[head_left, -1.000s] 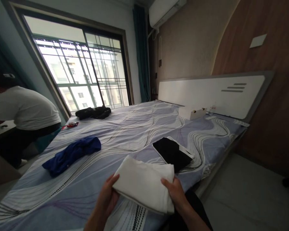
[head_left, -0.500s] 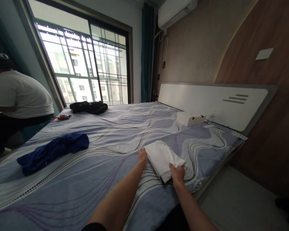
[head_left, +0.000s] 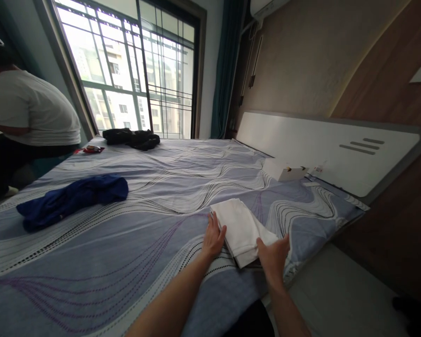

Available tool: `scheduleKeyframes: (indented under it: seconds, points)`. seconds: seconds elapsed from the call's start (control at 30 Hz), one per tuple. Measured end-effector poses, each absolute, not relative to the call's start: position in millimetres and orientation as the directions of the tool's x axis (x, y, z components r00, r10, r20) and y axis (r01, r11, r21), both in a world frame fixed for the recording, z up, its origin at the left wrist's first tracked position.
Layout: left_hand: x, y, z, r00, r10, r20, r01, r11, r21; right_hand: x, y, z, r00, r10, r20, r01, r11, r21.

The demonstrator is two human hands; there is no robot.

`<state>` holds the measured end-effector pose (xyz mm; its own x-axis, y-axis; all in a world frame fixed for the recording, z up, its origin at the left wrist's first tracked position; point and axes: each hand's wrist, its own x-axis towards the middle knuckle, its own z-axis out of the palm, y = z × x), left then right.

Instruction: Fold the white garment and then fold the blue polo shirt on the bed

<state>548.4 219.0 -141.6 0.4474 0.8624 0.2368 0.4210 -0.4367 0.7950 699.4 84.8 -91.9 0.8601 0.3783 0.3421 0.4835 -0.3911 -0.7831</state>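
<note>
A folded white cloth (head_left: 240,225) lies on the bed (head_left: 126,262) near its right edge, stacked on a dark folded item of which only a thin edge shows. My left hand (head_left: 213,238) rests flat on the sheet against the cloth's left side, fingers spread. My right hand (head_left: 274,255) hovers at the cloth's near right corner, fingers apart, holding nothing.
A crumpled blue garment (head_left: 72,199) lies at the bed's left, a black garment (head_left: 132,138) by the window. A small white box (head_left: 284,169) sits near the headboard (head_left: 330,150). A person in a white shirt (head_left: 28,112) bends at far left. Floor lies right of the bed.
I carried the folded white cloth forward and set it on top of the black folded item. Both hands have since let go and drawn slightly back.
</note>
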Motion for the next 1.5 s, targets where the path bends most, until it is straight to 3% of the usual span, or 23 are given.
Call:
scheduleKeyframes:
  seconds: [0.07, 0.1, 0.17, 0.23, 0.33, 0.53, 0.67, 0.87, 0.97, 1.1, 1.23, 1.37, 1.5]
  points:
    - [548, 215, -145, 0.479, 0.823, 0.306, 0.425, -0.523, 0.739, 691, 101, -75, 0.72, 0.526, 0.453, 0.692, -0.493, -0.527]
    - [548, 213, -146, 0.508, 0.795, 0.332, 0.424, -0.566, 0.707, 686, 114, -69, 0.629, 0.661, 0.408, 0.774, -0.489, -0.402]
    - [548, 209, -148, 0.559, 0.747, 0.359, 0.418, -0.629, 0.656, 677, 145, -65, 0.458, 0.867, 0.197, 0.88, -0.412, -0.234]
    - [548, 208, -151, 0.587, 0.722, 0.367, 0.421, -0.659, 0.624, 673, 178, -70, 0.365, 0.931, 0.012, 0.919, -0.358, -0.168]
    - [549, 207, -154, 0.602, 0.703, 0.379, 0.435, -0.687, 0.582, 677, 222, -83, 0.377, 0.923, -0.083, 0.912, -0.385, -0.14]
    - [550, 209, -157, 0.576, 0.722, 0.384, 0.465, -0.675, 0.573, 685, 268, -83, 0.348, 0.933, -0.087, 0.924, -0.357, -0.138]
    - [551, 211, -158, 0.573, 0.718, 0.394, 0.464, -0.681, 0.566, 696, 258, -85, 0.333, 0.941, -0.057, 0.927, -0.338, -0.161]
    - [552, 211, -161, 0.577, 0.696, 0.427, 0.446, -0.707, 0.549, 727, 199, -87, 0.479, 0.876, -0.064, 0.861, -0.483, -0.16]
    - [549, 208, -157, 0.559, 0.686, 0.466, 0.449, -0.723, 0.525, 722, 170, -86, 0.549, 0.836, 0.011, 0.831, -0.544, -0.116]
    - [544, 203, -150, 0.657, 0.516, 0.55, 0.37, -0.856, 0.363, 697, 141, -96, 0.397, 0.906, 0.148, 0.918, -0.393, -0.056]
    - [541, 198, -147, 0.751, 0.454, 0.479, 0.331, -0.887, 0.322, 680, 128, -104, 0.391, 0.915, 0.098, 0.919, -0.384, -0.088]
    - [529, 188, -148, 0.767, 0.522, 0.374, 0.374, -0.837, 0.4, 678, 129, -93, 0.413, 0.91, 0.044, 0.908, -0.407, -0.102]
    - [491, 180, -143, 0.678, 0.694, 0.241, 0.568, -0.703, 0.429, 666, 125, -77, 0.465, 0.884, 0.048, 0.882, -0.458, -0.111]
